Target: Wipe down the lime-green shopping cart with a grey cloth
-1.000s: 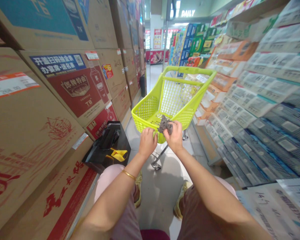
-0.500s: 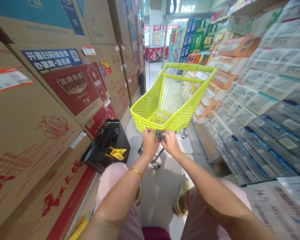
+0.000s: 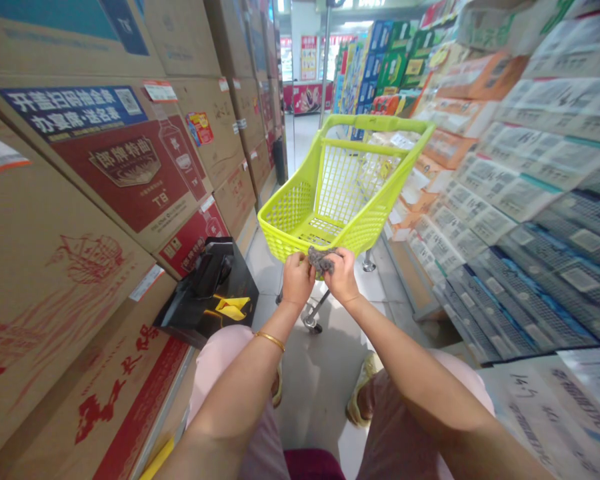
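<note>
A lime-green shopping cart [image 3: 325,230] stands in front of me, its low end toward my hands. A crumpled grey cloth [image 3: 320,259] lies against the rim at that end. My right hand [image 3: 342,277] is closed on the cloth, its fingers bunched at the cart's edge. Just left of it, my left hand [image 3: 299,280] is closed with curled fingers at the same edge, close beside the cloth. What its fingers grip is hidden. Both hands are near each other, below the cart's basket.
Stacked cardboard cartons [image 3: 125,167] wall the left side. A black bag [image 3: 210,287] with a yellow piece on it stands on the floor beside my left knee. Packaged goods [image 3: 525,173] are piled along the right. Cart wheels [image 3: 311,323] rest on the tiled floor [image 3: 313,380].
The cloth shows more between my hands and looks more spread. My right hand has lifted slightly against the cart edge. The view has shifted a little, so the cartons sit further left.
</note>
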{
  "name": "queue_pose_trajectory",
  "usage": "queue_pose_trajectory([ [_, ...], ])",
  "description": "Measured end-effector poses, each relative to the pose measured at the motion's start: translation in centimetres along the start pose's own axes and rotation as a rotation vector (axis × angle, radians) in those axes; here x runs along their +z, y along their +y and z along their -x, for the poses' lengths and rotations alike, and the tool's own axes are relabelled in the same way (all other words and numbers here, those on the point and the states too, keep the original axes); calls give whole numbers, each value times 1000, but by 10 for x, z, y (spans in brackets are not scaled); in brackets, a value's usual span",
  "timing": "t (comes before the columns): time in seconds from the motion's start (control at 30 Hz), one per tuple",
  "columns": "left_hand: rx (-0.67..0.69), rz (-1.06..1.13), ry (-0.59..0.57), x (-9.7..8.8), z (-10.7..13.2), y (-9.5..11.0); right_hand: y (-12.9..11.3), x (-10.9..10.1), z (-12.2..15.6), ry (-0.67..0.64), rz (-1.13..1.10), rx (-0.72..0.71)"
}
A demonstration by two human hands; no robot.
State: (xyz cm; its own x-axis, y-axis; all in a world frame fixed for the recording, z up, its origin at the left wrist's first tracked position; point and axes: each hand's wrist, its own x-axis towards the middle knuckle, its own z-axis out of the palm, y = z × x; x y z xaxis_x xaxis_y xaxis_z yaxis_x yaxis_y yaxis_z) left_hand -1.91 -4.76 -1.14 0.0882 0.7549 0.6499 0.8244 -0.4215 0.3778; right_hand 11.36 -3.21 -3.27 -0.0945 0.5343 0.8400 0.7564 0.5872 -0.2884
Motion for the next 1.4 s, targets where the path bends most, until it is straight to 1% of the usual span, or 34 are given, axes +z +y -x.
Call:
queue_pose_trajectory([
  [0.13,12,-21,38,2,-2,-1,13,9,26,-72,29,11],
  [0.23,-1,-6,66,3,-3,-1,20,11,46,-200,14,5],
  [0.3,-13,11,72,3,-3,0,21,10,52,-277,7,-3],
  [0.33,-19,17,75,3,-3,0,20,8,52,-286,0,0],
  [0.4,-29,28,81,2,-2,1,16,5,43,-225,-24,21],
  [0.53,-42,53,79,3,-2,1,0,-6,4,9,-72,58],
  [0.6,-53,66,81,4,-1,1,-8,-11,-13,57,-78,68],
  [0.67,-61,80,88,5,-1,2,-13,-12,-21,73,-85,94],
  [0.77,-61,96,89,4,-2,2,-11,-6,-16,71,-90,121],
  [0.93,-86,89,93,3,-5,0,5,14,18,7,-38,96],
  [1.07,-79,62,117,3,-6,-3,15,21,44,-166,-7,98],
  [1.13,-66,47,125,3,-6,-4,17,21,49,-227,-10,101],
  [1.17,-59,43,126,3,-6,-4,17,20,49,-235,-15,100],
  [1.23,-48,40,128,2,-6,-4,15,18,43,-205,-29,96],
  [1.4,-46,65,101,4,-4,-3,3,8,8,-11,-75,76],
])
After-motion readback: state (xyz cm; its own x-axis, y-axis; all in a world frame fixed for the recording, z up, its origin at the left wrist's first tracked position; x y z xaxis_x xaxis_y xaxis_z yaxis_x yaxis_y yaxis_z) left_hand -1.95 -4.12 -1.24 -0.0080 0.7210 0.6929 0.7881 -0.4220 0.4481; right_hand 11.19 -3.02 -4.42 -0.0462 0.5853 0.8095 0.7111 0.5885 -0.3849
